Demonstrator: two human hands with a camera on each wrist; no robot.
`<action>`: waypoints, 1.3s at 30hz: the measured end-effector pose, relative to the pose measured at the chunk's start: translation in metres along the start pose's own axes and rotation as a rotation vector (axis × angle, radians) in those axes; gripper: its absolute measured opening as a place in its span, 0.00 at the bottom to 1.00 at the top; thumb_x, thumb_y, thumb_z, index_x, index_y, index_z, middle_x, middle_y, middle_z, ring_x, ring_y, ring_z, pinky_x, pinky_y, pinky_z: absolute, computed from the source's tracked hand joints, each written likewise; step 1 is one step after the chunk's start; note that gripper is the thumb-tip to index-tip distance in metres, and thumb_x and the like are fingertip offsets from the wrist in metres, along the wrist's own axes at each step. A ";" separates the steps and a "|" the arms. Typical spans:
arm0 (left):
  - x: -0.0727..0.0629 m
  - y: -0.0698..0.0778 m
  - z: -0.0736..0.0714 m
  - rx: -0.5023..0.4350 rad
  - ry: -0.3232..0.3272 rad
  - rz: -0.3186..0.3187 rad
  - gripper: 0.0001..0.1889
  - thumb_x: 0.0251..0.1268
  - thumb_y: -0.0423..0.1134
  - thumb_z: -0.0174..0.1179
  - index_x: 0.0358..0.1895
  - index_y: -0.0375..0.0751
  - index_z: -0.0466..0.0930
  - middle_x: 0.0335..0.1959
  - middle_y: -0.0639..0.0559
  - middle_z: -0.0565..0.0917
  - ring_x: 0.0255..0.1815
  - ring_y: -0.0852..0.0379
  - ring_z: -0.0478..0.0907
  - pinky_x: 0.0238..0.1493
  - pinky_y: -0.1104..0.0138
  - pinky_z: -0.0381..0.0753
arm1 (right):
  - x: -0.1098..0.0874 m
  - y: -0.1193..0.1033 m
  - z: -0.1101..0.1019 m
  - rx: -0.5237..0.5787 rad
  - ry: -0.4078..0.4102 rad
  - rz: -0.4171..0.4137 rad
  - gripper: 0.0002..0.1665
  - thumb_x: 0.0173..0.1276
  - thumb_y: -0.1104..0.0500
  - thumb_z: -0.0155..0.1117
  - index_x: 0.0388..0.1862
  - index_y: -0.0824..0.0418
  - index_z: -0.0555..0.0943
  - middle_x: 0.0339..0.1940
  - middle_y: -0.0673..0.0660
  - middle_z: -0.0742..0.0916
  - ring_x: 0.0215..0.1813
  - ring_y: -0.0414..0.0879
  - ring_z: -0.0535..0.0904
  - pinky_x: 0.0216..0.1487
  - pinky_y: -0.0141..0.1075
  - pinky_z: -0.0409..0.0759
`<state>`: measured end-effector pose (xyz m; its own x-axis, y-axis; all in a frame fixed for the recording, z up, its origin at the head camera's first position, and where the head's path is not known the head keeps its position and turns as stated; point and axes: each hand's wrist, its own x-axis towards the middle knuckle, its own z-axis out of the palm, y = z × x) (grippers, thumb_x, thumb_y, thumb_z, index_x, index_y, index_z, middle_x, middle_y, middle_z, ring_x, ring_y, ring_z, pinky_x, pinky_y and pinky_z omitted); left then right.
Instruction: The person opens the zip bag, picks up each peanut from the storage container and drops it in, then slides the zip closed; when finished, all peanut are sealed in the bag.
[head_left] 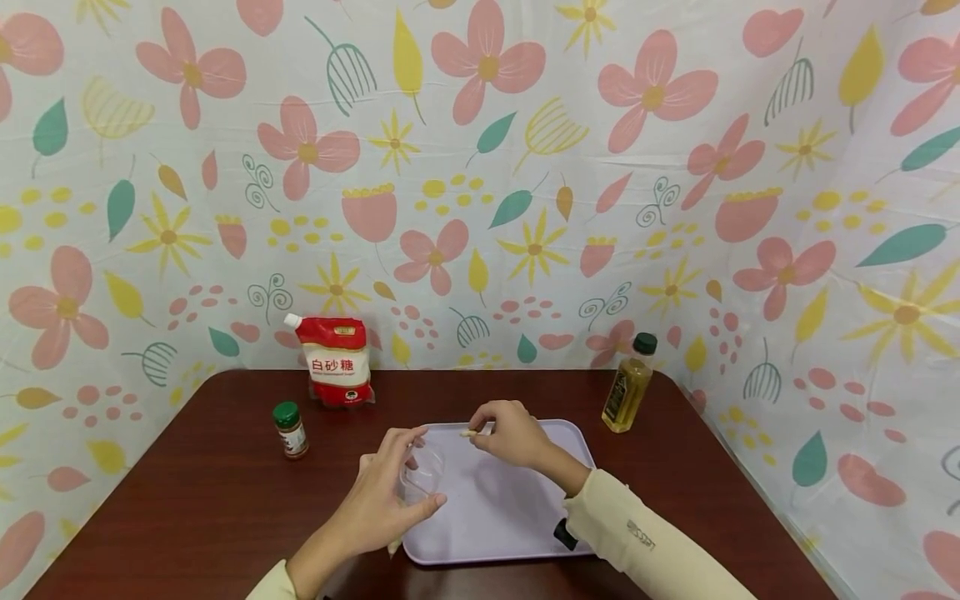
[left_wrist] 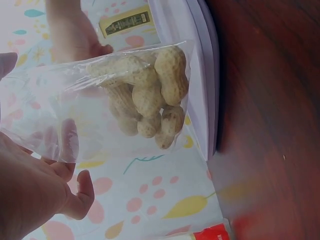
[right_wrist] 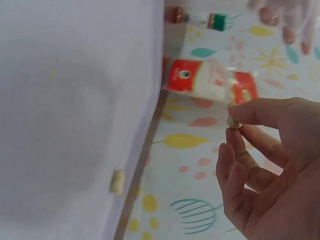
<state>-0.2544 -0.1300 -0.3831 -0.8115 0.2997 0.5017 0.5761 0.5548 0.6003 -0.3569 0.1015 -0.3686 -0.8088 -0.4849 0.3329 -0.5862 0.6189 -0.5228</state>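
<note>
My left hand (head_left: 378, 492) holds a clear plastic bag (head_left: 423, 473) near its upper end, over the tray's left side. Several unshelled peanuts (left_wrist: 145, 95) lie at the bottom of the bag in the left wrist view. My right hand (head_left: 510, 433) pinches one peanut (right_wrist: 233, 118) between thumb and fingertips, above the far part of the pale purple tray (head_left: 495, 517). Another peanut (right_wrist: 118, 182) lies on the tray near its edge in the right wrist view; the right hand seems to hide it in the head view.
A red and white sugar pouch (head_left: 339, 364) stands at the back left, with a green-capped spice jar (head_left: 291, 431) in front of it. An oil bottle (head_left: 628, 385) stands at the back right of the dark wooden table (head_left: 217, 492). Behind hangs a flower-patterned curtain (head_left: 465, 167).
</note>
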 end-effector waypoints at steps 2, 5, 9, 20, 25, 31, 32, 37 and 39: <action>0.000 0.000 0.000 0.008 -0.001 -0.001 0.42 0.51 0.48 0.76 0.69 0.52 0.65 0.53 0.58 0.72 0.44 0.64 0.74 0.44 0.55 0.58 | -0.004 -0.005 -0.004 0.019 0.021 0.000 0.05 0.57 0.62 0.75 0.31 0.52 0.87 0.31 0.44 0.86 0.26 0.36 0.77 0.27 0.32 0.76; 0.000 0.000 0.000 0.018 0.000 -0.006 0.42 0.51 0.49 0.75 0.69 0.51 0.65 0.53 0.60 0.71 0.44 0.65 0.73 0.44 0.56 0.58 | -0.009 -0.013 -0.010 0.058 0.044 -0.009 0.05 0.58 0.62 0.74 0.31 0.52 0.87 0.31 0.44 0.86 0.22 0.37 0.76 0.22 0.32 0.75; 0.000 0.001 0.000 0.012 -0.002 -0.017 0.41 0.51 0.49 0.75 0.69 0.51 0.65 0.53 0.57 0.72 0.44 0.60 0.75 0.44 0.55 0.58 | -0.015 -0.026 -0.017 0.115 0.055 -0.029 0.06 0.58 0.62 0.74 0.32 0.52 0.86 0.32 0.44 0.86 0.20 0.39 0.75 0.20 0.33 0.74; 0.000 -0.001 0.002 0.005 -0.005 -0.010 0.42 0.51 0.50 0.75 0.70 0.48 0.65 0.53 0.56 0.72 0.45 0.62 0.74 0.44 0.54 0.58 | -0.026 -0.066 -0.027 0.193 0.063 -0.150 0.05 0.59 0.64 0.73 0.33 0.55 0.87 0.33 0.46 0.86 0.25 0.38 0.76 0.21 0.32 0.75; 0.001 -0.002 0.003 0.005 -0.002 0.017 0.42 0.52 0.49 0.74 0.70 0.44 0.65 0.54 0.54 0.72 0.45 0.58 0.75 0.43 0.55 0.58 | -0.027 -0.078 -0.028 0.222 0.043 -0.181 0.06 0.59 0.65 0.73 0.33 0.55 0.87 0.34 0.46 0.86 0.28 0.38 0.77 0.22 0.32 0.76; 0.001 -0.001 0.002 -0.001 -0.001 0.024 0.42 0.53 0.52 0.73 0.70 0.45 0.65 0.54 0.60 0.71 0.45 0.63 0.73 0.43 0.54 0.58 | -0.028 -0.084 -0.028 0.212 0.003 -0.212 0.06 0.59 0.63 0.74 0.37 0.57 0.87 0.36 0.48 0.87 0.29 0.37 0.79 0.25 0.31 0.78; 0.000 -0.001 0.002 0.001 -0.002 0.026 0.42 0.53 0.52 0.73 0.70 0.45 0.65 0.54 0.60 0.71 0.45 0.64 0.73 0.43 0.55 0.58 | -0.028 -0.084 -0.027 0.210 -0.002 -0.216 0.07 0.60 0.62 0.74 0.37 0.58 0.87 0.37 0.48 0.88 0.29 0.37 0.79 0.26 0.31 0.78; 0.000 0.000 0.001 0.005 -0.003 0.022 0.42 0.53 0.50 0.74 0.70 0.43 0.65 0.54 0.57 0.71 0.46 0.63 0.74 0.44 0.55 0.58 | -0.030 -0.082 -0.028 0.206 0.013 -0.207 0.09 0.60 0.62 0.74 0.41 0.60 0.87 0.36 0.48 0.87 0.28 0.37 0.79 0.26 0.31 0.78; 0.000 0.001 0.000 0.004 -0.004 0.013 0.42 0.52 0.50 0.74 0.70 0.44 0.65 0.54 0.56 0.72 0.46 0.61 0.75 0.44 0.55 0.58 | -0.030 -0.080 -0.029 0.211 0.024 -0.193 0.09 0.60 0.62 0.73 0.41 0.59 0.87 0.36 0.47 0.87 0.29 0.38 0.79 0.26 0.32 0.78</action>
<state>-0.2543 -0.1295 -0.3829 -0.8043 0.3096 0.5072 0.5860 0.5544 0.5910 -0.2872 0.0845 -0.3142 -0.6857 -0.5649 0.4590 -0.7084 0.3734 -0.5989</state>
